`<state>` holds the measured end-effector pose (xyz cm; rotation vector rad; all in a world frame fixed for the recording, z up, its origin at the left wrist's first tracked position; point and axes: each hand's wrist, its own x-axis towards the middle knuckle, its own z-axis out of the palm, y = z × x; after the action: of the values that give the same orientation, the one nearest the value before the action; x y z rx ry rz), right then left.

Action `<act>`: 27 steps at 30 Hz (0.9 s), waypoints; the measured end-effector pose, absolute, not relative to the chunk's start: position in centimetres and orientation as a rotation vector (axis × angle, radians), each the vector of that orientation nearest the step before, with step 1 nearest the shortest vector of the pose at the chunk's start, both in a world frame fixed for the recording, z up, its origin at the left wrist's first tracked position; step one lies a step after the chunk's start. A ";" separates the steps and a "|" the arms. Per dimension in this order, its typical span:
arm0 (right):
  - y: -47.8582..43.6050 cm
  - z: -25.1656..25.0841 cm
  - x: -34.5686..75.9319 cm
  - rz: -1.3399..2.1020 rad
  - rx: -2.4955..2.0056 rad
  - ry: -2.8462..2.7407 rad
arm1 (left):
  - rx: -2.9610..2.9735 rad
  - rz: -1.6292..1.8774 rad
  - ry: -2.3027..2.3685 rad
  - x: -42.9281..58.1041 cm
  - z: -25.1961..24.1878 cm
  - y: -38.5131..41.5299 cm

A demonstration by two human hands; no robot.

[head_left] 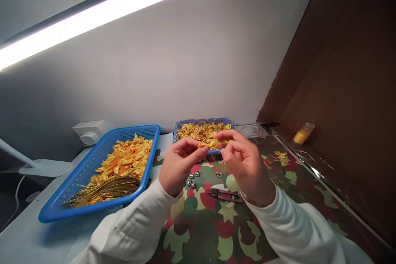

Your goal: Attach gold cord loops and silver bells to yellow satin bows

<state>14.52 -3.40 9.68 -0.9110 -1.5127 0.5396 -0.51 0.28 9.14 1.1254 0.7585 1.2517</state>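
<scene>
My left hand [179, 163] pinches a small yellow bow [210, 143] between thumb and forefinger, in front of the smaller blue basket. My right hand [247, 164] is closed at the bow's right side, its thumb and a finger pressed on a thin gold strand [217, 149] that runs from the bow. Below the hands, several small silver bells [192, 182] lie on the patterned cloth, with one more silver piece [219, 174] apart to their right. Dark red thread snips [227, 195] rest on the cloth nearer to me.
A large blue basket [49, 210] at left holds yellow bows and gold cords. The smaller blue basket [175, 133] behind my hands holds bows with strands. At right, a yellow-filled container [303, 133] lies by a cardboard wall [337, 70]. A white lamp base [46, 168] stands far left.
</scene>
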 end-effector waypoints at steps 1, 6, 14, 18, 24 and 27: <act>-3.5 9.8 14.5 0.537 -0.911 -1.508 | 1.133 1.269 0.754 -0.5 9.2 0.2; -3.8 10.1 14.3 0.516 -0.929 -1.507 | 1.220 1.341 0.773 -0.3 9.3 -0.2; -3.9 9.9 14.2 0.499 -0.932 -1.504 | 1.346 1.446 0.787 -0.1 9.2 -0.5; -4.0 9.9 14.1 0.492 -0.934 -1.493 | 1.375 1.461 0.793 -0.1 9.2 -0.7; -4.0 10.0 14.0 0.488 -0.941 -1.499 | 1.409 1.480 0.790 -0.1 9.1 -0.8; -4.0 10.0 14.0 0.487 -0.942 -1.507 | 1.435 1.497 0.797 -0.1 9.1 -0.8</act>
<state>14.04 -4.01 10.01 -0.9424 -1.5066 0.4874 -0.10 -0.81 9.12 1.4347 0.7972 1.4970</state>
